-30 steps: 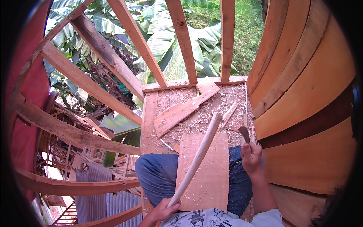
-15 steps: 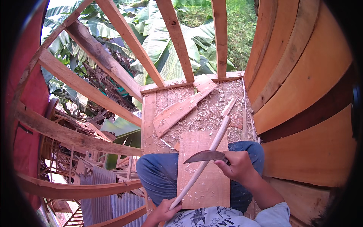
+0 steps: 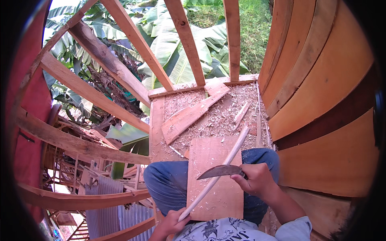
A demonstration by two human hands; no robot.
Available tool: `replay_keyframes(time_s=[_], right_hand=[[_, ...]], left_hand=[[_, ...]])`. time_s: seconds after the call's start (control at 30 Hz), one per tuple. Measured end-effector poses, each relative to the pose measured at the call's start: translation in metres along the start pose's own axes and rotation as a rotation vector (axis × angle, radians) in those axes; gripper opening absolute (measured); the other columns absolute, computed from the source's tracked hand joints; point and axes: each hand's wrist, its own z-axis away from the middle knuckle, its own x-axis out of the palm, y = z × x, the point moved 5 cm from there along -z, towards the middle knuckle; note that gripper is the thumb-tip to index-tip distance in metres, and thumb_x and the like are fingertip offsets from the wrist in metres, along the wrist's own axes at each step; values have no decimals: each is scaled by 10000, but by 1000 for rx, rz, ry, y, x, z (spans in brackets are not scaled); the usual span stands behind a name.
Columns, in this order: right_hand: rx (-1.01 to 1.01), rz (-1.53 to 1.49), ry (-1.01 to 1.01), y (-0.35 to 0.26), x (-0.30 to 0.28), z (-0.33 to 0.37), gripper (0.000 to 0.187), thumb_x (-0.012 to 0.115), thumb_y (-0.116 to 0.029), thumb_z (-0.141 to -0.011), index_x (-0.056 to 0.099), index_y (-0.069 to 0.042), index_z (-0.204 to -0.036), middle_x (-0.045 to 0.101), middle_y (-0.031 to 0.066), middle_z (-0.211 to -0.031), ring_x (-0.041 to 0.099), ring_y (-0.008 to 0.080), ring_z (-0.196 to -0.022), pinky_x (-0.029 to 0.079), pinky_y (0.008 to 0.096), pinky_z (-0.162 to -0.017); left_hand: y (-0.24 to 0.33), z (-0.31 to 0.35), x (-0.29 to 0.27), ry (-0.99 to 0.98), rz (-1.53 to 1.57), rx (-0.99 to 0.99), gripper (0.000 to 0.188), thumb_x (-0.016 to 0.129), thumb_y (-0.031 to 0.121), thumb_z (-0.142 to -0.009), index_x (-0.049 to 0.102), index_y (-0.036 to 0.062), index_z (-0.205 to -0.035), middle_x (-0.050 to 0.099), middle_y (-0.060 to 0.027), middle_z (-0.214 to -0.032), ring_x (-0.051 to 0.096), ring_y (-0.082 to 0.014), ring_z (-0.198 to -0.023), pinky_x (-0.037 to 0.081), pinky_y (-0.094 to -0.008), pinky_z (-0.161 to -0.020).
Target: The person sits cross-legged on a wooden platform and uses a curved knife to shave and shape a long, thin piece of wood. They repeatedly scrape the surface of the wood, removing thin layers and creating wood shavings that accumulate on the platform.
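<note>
My left hand (image 3: 176,221) is closed round the near end of a pale wooden stick (image 3: 204,192), which slants up and away to the right. In my right hand (image 3: 257,178) is a knife (image 3: 217,172) with a broad, dark, curved blade pointing left. The blade lies across the stick around its middle; whether its edge bites into the wood, I cannot tell. Beneath the stick a flat rectangular board (image 3: 225,201) rests across my lap, with a few shavings on it. My fingers hide most of the knife's handle.
Wood shavings (image 3: 185,100) litter the floor ahead. Among them lie a paddle-shaped plank (image 3: 187,118) and a short split piece of wood (image 3: 241,114). Slatted wooden rails (image 3: 185,40) stand in front and at left, with banana leaves beyond. A plank wall (image 3: 321,100) rises close on the right.
The stick's far end has shifted slightly right and nearer. The knife has dropped a little toward me, its blade turned flatter, and my left hand has moved slightly.
</note>
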Motion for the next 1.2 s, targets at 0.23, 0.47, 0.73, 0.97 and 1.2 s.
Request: replay_keyframes(time_s=[0.23, 0.47, 0.73, 0.97, 1.2], right_hand=[[81, -95, 65, 13, -2, -2, 438, 626, -350, -881, 565, 17, -649, 525, 186, -553, 539, 333, -470, 404, 381, -463], [-70, 41, 51, 14, 1, 0, 470, 609, -361, -889, 513, 11, -619, 499, 204, -540, 547, 396, -521, 400, 410, -469], [-210, 76, -63, 6, 8, -6, 476, 607, -378, -892, 521, 20, -644, 459, 170, -510, 533, 271, -452, 388, 368, -467], [250, -140, 224, 47, -22, -14, 475, 535, -379, -945, 554, 42, -726, 366, 71, -503, 361, 96, -507, 331, 331, -464], [77, -147, 72, 23, 7, 14, 403, 600, -360, -897, 590, 0, -716, 471, 132, -527, 515, 245, -471, 381, 337, -451]], left_hand=[[1, 2, -3, -19, -14, -40, 142, 625, 123, -855, 590, 5, -926, 555, -167, -618, 591, -296, -550, 438, -343, -549], [-4, 0, 0, -41, 5, 1, 145, 623, 126, -861, 585, 0, -924, 548, -161, -609, 588, -282, -543, 430, -349, -539], [-10, 0, 1, -54, 56, 0, 150, 621, 120, -860, 585, -6, -933, 553, -153, -618, 572, -261, -538, 426, -339, -543], [-12, 6, 5, -146, 132, -27, 138, 578, 141, -882, 561, 8, -911, 546, -114, -658, 553, -217, -591, 426, -321, -595], [-28, 0, 8, -216, 396, -66, 177, 551, 185, -915, 536, 11, -886, 503, -33, -668, 494, -121, -636, 398, -299, -604]])
